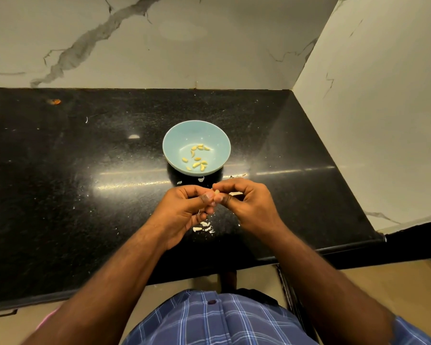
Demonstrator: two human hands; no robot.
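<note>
Fingers (230, 187) curled, pinching one pale seed (217, 191)

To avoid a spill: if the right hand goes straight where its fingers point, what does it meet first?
Likely the left hand, just across the pale piece that both pinch; the bowl lies farther back.

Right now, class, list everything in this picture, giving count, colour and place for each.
bowl: one, pale blue, mid-counter, beyond the hands
peeled pieces: about ten, yellow, inside the bowl
held piece: one, pale, pinched between both hands
peel scraps: several, white, on the counter around the hands
counter: one, black, speckled
wall: white, grey veins, behind and right
shirt: blue checked, bottom edge
left hand: one, pinches the held piece
right hand: one, pinches the held piece
</note>
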